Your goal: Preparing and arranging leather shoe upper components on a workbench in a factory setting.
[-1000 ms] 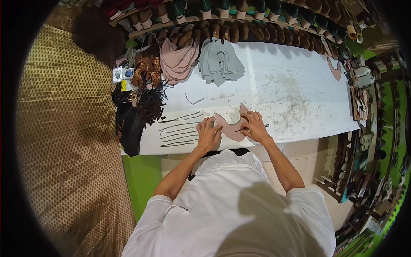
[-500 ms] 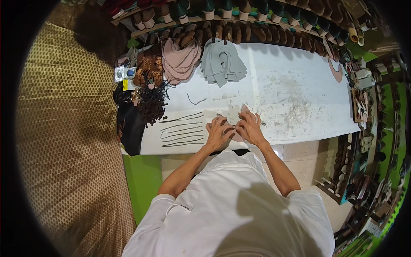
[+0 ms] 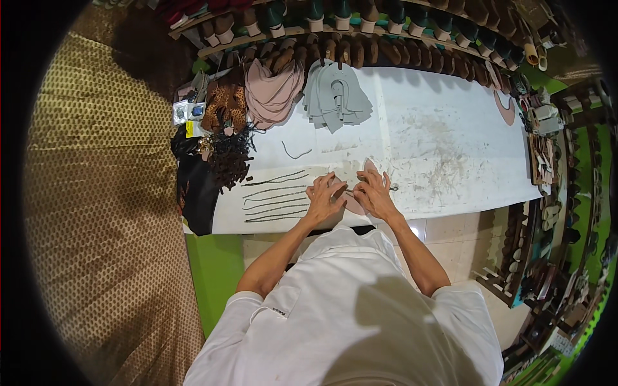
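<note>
Both hands are close together over a pale pink curved cut piece (image 3: 356, 205) at the table's near edge. A thin dark strip (image 3: 349, 190) shows between my fingertips. My left hand (image 3: 326, 195) pinches its left end, thumb toward the right. Bent fingers on my right hand (image 3: 374, 194) close above the piece; what they grip is mostly hidden, though a small dark ring-like end (image 3: 394, 188) sticks out on that hand's right. Several thin dark strips (image 3: 277, 219) lie in rows left of my hands, and one bent strip (image 3: 295, 156) rests farther off.
Stacks of grey cut pieces (image 3: 335, 96) and pink cut pieces (image 3: 273, 96) lie at the back. Leopard-print pieces (image 3: 223, 106) and a dark tangled heap (image 3: 230, 157) sit at the left. Racks of shoes (image 3: 367, 48) stand behind the white table (image 3: 463, 128); another pink piece (image 3: 505, 109) lies far right.
My left hand has shifted slightly left and up, with its fingers drawn closer to the strip. The right hand stays nearly in place. The whole view has moved slightly.
</note>
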Demonstrator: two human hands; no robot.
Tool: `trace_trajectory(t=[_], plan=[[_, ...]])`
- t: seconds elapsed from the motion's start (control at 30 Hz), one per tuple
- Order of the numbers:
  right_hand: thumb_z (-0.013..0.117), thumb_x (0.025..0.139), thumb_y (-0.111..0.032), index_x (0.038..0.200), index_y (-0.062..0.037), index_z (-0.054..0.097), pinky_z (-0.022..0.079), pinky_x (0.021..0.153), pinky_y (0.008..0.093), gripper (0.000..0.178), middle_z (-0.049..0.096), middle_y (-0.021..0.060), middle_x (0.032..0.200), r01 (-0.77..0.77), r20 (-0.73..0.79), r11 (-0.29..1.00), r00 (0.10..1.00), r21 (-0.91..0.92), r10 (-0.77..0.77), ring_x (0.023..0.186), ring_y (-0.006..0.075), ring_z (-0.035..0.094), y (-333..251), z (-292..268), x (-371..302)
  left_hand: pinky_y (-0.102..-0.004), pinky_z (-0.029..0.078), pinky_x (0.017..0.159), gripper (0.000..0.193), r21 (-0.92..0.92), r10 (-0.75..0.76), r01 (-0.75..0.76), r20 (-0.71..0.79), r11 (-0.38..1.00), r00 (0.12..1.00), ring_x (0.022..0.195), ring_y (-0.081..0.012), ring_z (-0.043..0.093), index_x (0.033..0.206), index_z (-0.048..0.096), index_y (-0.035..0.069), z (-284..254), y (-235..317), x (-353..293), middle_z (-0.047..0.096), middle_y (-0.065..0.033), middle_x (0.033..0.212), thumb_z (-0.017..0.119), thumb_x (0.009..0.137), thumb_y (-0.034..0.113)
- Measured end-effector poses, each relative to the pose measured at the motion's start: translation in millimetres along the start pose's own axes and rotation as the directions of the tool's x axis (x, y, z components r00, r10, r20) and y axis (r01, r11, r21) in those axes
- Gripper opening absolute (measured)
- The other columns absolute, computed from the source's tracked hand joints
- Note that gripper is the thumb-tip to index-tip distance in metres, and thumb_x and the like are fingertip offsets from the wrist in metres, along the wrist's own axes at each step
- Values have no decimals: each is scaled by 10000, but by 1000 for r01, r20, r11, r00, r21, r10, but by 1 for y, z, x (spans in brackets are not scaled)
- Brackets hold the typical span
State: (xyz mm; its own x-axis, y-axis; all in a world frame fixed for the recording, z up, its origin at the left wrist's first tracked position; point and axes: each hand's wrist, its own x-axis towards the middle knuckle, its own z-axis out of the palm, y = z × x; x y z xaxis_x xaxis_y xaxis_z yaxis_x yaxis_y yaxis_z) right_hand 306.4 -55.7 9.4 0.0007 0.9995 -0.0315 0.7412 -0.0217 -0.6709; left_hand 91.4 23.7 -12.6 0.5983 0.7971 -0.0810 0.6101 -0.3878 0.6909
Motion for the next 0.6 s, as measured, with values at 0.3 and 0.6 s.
trace_trajectory(t=[0.3, 0.6], plan=[[639, 999, -298, 1046, -105, 694, 101, 1202, 680, 206, 526, 101, 1463, -35, 8, 998, 999, 51, 34, 1456, 356, 356, -5, -7, 2, -600, 211, 1063, 221, -188, 40, -9, 165, 982, 985, 1417, -318, 376, 1060, 778, 228, -8, -4, 10, 525, -92, 1485, 771, 871, 342], [714, 893, -253, 993, -120, 739, 134, 1194, 683, 168, 546, 111, 1416, -63, -128, 998, 990, -4, 62, 1455, 349, 377, -10, 10, -7, -586, 266, 981, 153, -142, 54, -27, 188, 990, 981, 1353, -315, 430, 960, 749, 221, -14, -7, 10, 545, -80, 1460, 773, 868, 341]])
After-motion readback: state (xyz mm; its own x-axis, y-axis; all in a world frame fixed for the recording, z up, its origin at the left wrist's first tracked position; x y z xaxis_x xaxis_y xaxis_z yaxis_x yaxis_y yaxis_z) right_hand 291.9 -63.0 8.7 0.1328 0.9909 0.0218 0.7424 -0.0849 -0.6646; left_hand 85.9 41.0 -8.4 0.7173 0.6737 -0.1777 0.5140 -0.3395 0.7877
